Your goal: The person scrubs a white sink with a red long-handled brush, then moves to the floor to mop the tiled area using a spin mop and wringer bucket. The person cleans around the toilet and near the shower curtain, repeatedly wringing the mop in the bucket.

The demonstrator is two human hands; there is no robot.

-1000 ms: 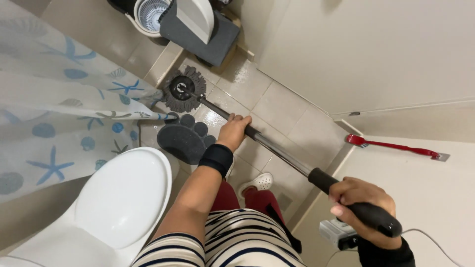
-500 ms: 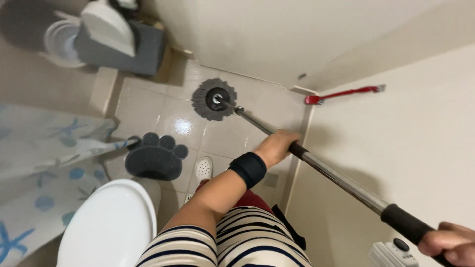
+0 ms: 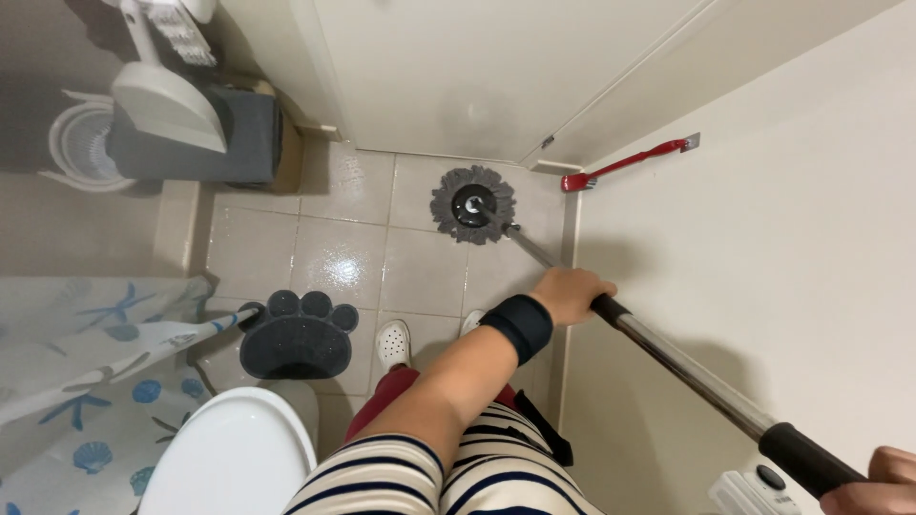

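Two hands on one mop — entry follows.
Left hand (image 3: 571,294): closed round the mop pole (image 3: 668,360) at its middle, knuckles up, a black wristband (image 3: 518,326) just behind it on the forearm.
Right hand (image 3: 876,482): at the lower right edge of the view, fingers curled round the black grip (image 3: 806,461) at the pole's top end; only part of the hand shows.
Mop head (image 3: 472,204): round, grey, fringed, lying flat on the floor tiles (image 3: 329,257) near the far wall, close to the corner where the right wall meets it.
Pole: steel, running on a slant from the mop head up to the lower right, close along the right wall.
Step in hand: judged to be mopping the tiled floor — the head is pressed down at the far end of the strip of floor, arms extended.
Next move calls for: by this judgement, a pull or sideways sweep across the tiles not yet covered, keeping the head flat and the pole off the wall.
Paw mat (image 3: 299,334): dark, paw-shaped, on the floor just ahead of the toilet (image 3: 234,458).
Shoes (image 3: 393,343): white, perforated, on the tiles beside the mat.
Curtain (image 3: 95,353): pale, with blue sea shapes, at left.
Red brush (image 3: 625,164): lying against the right wall, near the mop head but apart from it.
Dustpan (image 3: 162,105): white, resting on a grey bin at upper left.
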